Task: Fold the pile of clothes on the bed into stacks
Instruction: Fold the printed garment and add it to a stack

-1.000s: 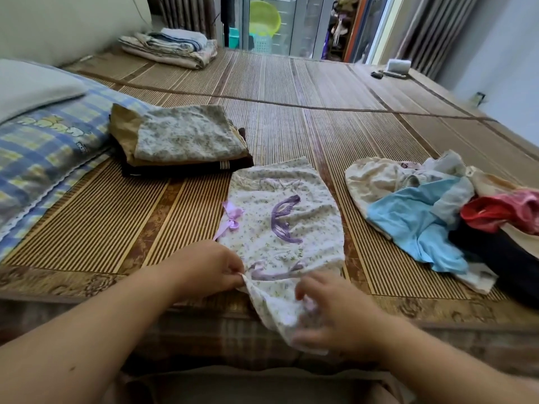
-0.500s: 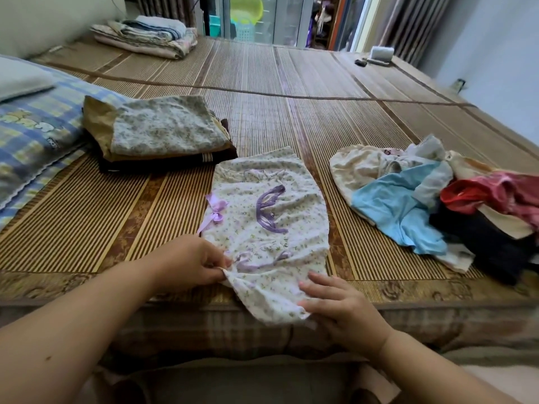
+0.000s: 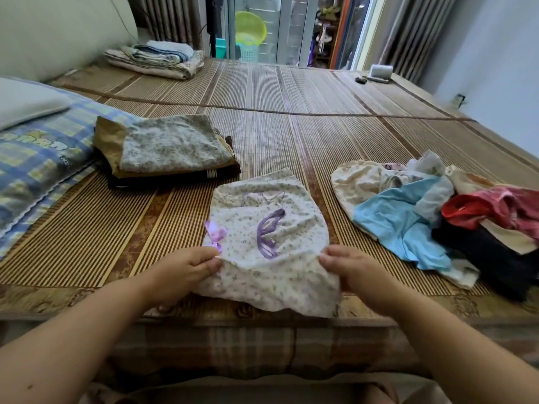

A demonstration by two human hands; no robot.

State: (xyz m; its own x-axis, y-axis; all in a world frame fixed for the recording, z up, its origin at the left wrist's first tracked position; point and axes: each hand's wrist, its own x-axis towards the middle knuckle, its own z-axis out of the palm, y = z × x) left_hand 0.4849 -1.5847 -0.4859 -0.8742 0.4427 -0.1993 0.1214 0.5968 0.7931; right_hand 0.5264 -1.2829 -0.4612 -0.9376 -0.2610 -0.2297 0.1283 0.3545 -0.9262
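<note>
A white floral garment with purple bows lies on the bamboo mat at the bed's near edge. My left hand pinches its left side just below a purple bow. My right hand pinches its right side at the same height. The garment's lower part hangs toward the bed's edge between my hands. To the left stands a folded stack with a grey floral piece on top. An unfolded pile with cream, light blue, red and black clothes lies at the right.
A blue checked pillow and a grey pillow lie at the left. Folded blankets sit at the far end. A small white object rests at the far right corner. The wall runs along the right.
My right hand has moved from the garment's hanging bottom edge up to its right side and now pinches it. The left hand keeps its pinch. The lower part is drawn up wider.
</note>
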